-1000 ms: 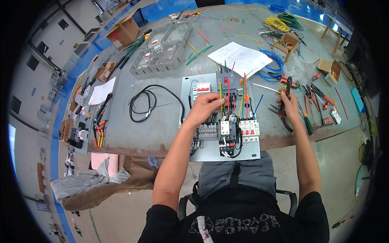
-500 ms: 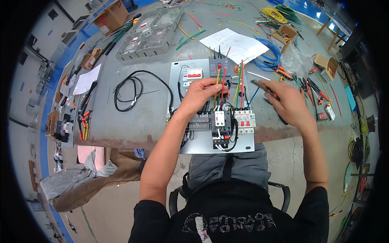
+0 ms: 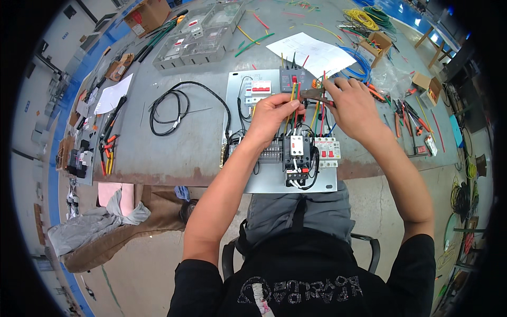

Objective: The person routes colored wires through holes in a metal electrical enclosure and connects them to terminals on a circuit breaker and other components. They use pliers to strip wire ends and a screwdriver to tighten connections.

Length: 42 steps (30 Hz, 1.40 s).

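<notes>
The metal mounting plate (image 3: 253, 182) lies at the table's front edge, carrying electrical parts. My left hand (image 3: 272, 119) is closed in a pinch at the upright yellow wire (image 3: 293, 92) and red wire (image 3: 299, 89); which of them it grips I cannot tell. In my right hand (image 3: 355, 105) are dark-jawed pliers (image 3: 311, 95), their jaws beside these wires, just above the left fingertips. Below the hands sit a black contactor (image 3: 289, 145) with a white front and a terminal strip (image 3: 271, 153). Small circuit breakers (image 3: 328, 150) stand to the right, a dark grey breaker (image 3: 289, 78) behind.
A black sleeved cable (image 3: 182, 84) loops across the table on the left. Clear plastic boxes (image 3: 179, 59), a paper sheet (image 3: 301, 47) and a blue wire coil (image 3: 359, 66) lie farther back. Hand tools (image 3: 404, 121) and an open carton (image 3: 426, 87) are at right.
My right hand has moved left with the pliers, bringing their jaws up to the wires at my left fingers. The left hand has barely moved. The view has shifted slightly.
</notes>
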{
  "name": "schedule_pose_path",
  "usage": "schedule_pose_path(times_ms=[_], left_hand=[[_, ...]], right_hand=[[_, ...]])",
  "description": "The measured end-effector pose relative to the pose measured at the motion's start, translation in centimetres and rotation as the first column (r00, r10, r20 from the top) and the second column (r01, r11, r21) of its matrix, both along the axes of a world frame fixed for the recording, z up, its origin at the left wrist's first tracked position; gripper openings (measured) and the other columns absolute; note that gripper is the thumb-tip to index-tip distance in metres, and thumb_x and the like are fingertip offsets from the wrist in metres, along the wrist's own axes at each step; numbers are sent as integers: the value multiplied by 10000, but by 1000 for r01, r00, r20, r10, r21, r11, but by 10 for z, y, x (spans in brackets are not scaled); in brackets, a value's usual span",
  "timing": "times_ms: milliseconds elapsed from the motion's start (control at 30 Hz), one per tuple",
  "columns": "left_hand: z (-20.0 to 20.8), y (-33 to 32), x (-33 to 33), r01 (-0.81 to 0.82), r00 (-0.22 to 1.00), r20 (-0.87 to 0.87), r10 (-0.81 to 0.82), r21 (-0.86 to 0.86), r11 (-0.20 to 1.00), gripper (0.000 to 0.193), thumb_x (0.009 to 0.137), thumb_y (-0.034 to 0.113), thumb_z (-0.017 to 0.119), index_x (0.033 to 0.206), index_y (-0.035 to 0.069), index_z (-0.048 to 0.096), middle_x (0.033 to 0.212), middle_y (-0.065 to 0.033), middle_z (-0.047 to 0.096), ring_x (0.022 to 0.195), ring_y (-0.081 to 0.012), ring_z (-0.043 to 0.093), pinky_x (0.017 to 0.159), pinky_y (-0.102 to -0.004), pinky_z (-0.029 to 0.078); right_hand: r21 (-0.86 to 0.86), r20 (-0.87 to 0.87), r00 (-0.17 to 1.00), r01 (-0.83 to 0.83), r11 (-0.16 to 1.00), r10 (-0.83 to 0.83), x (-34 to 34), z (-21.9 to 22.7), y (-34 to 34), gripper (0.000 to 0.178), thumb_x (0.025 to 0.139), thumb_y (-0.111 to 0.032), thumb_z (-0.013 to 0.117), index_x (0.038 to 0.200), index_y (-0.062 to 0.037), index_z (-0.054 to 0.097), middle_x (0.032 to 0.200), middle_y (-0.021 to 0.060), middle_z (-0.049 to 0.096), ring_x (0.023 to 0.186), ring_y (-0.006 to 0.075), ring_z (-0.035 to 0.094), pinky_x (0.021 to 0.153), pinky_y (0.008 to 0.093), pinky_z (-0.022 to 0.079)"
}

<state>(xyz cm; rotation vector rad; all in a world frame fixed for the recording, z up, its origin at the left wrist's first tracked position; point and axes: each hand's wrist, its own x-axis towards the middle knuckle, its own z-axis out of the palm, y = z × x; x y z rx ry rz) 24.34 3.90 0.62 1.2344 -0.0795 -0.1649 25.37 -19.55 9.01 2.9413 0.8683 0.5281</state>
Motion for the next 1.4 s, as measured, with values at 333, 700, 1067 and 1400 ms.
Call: schedule_pose_path(times_ms=[333,700,1067,1400], left_hand=[[-2,1,0,12,1000,-9,-12,0,1000,234,1051,125,709,1236,-14,743,1097,-114,792,1045,-215,772,950,-364,612],[-1,0,0,15,1000,-7,-16,-16,1000,274,1055,132,703,1279,-24,728,1102,-98,786,1038,-205,768,949,-360,611],[2,1,0,22,999,-34,-22,-1,1000,260,1062,147,698,1251,-27,740,1099,-98,785,1029,-194,763,950,-357,603],[0,4,1,45,998,-46,-46,-12,999,227,1065,159,701,1212,-4,757,1086,-79,786,1015,-181,760,919,-341,600]], right_hand=[[66,-53,998,-24,998,27,-1,-3,13,557,947,-192,748,1468,-72,591,1370,186,657,1254,377,621,1100,511,451],[75,-13,999,-29,997,30,0,-3,15,528,935,-224,771,1423,-78,635,1291,184,687,1211,366,643,1073,503,471],[51,26,998,-54,997,53,-1,-2,16,553,935,-232,773,1441,-66,622,1287,195,689,1197,376,644,1071,499,481],[3,-20,1000,-11,1000,11,-4,3,24,553,966,-289,754,1455,-74,612,1285,187,687,1213,371,639,1099,511,463]])
